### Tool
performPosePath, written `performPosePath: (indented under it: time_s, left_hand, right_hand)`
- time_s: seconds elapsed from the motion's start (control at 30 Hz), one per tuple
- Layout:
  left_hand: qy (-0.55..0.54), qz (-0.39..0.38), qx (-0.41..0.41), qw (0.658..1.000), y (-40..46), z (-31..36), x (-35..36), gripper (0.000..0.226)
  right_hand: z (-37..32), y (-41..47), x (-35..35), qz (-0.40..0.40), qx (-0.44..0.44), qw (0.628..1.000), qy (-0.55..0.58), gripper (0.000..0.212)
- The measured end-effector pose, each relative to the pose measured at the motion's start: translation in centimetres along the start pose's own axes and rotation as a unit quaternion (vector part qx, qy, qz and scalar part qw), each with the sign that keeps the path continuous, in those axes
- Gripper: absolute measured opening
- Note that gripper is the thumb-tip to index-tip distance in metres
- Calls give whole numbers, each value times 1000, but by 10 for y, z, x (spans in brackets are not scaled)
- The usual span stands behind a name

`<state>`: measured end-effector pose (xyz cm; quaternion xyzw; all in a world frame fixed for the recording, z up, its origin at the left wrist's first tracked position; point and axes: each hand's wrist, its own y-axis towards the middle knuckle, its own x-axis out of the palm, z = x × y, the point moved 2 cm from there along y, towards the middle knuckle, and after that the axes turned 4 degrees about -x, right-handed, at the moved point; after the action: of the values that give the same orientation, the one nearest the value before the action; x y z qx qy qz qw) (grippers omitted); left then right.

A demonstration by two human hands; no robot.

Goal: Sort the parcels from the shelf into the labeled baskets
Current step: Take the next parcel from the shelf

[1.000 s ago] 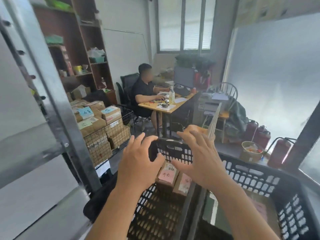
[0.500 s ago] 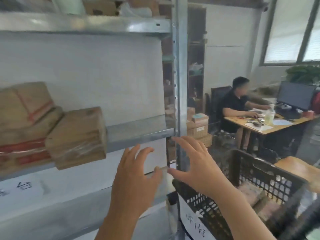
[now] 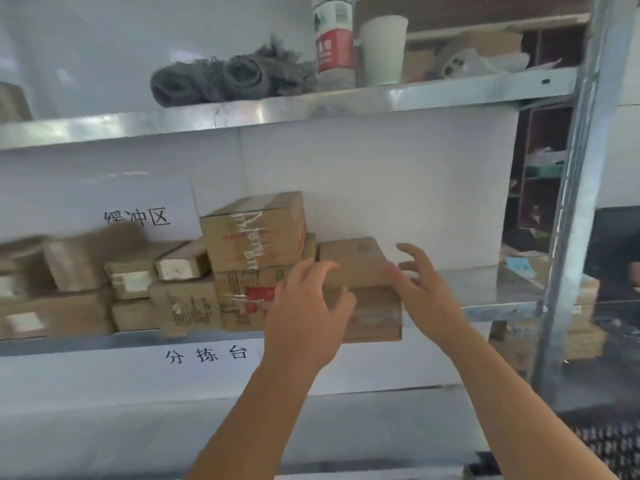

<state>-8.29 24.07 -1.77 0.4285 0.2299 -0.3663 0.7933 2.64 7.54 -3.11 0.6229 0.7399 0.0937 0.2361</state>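
Several brown cardboard parcels are stacked on the metal shelf (image 3: 485, 282). The rightmost one is a plain brown parcel (image 3: 356, 268) that overhangs the shelf's front edge. My left hand (image 3: 304, 313) reaches over its left front side, fingers spread and touching the box. My right hand (image 3: 419, 282) hovers at its right side with fingers spread, holding nothing. A taller taped parcel (image 3: 252, 230) stands on another box just left of it. A corner of a black basket (image 3: 613, 448) shows at the lower right.
The shelf above (image 3: 277, 109) carries grey rolled cloth (image 3: 214, 77), a red and white can (image 3: 334, 43) and a white cup (image 3: 382, 50). A steel upright (image 3: 575, 188) stands at the right. White paper labels with characters hang behind and below the parcels.
The view swung left from the black baskets to the shelf. Both hands, empty throughout, have come up to the rightmost parcel, the left now touching it.
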Motion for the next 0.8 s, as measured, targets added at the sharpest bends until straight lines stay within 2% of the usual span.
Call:
performPosePath:
  time_s: [0.07,0.17,0.23,0.3,0.4,0.5,0.63,0.7,0.8]
  left_hand:
    - [-8,-35,-19,999,14,-2,10,37]
    - [-20,-73,-39,996,25,-3,23,25]
    - [-17,-67,-35,997,25,-5,30,20]
    - [-28,-55,-27,998,22,-6,34,19]
    - [-54,-47,-26,997,14,-6,34,16]
    - [-83,-65,-44,993,7,3,32,18]
    - [-165,-94,-57,980,2,26,34,48]
    - [-220,-121,-70,966,-2,40,36,59]
    - [-311,-161,-106,931,-11,62,42,71]
  right_hand:
    - [6,18,8,13,116,992,50,62]
    - [20,24,15,-30,297,946,127,66]
    - [26,18,15,-56,345,922,169,56]
    - [28,10,12,-51,340,918,197,49]
    - [26,-10,13,-14,295,933,204,38]
    - [24,-36,18,66,193,961,184,32]
    - [20,-82,24,189,42,976,101,55]
    - [20,-101,26,255,-31,966,-18,68]
    - [17,-115,14,327,-162,903,-227,78]
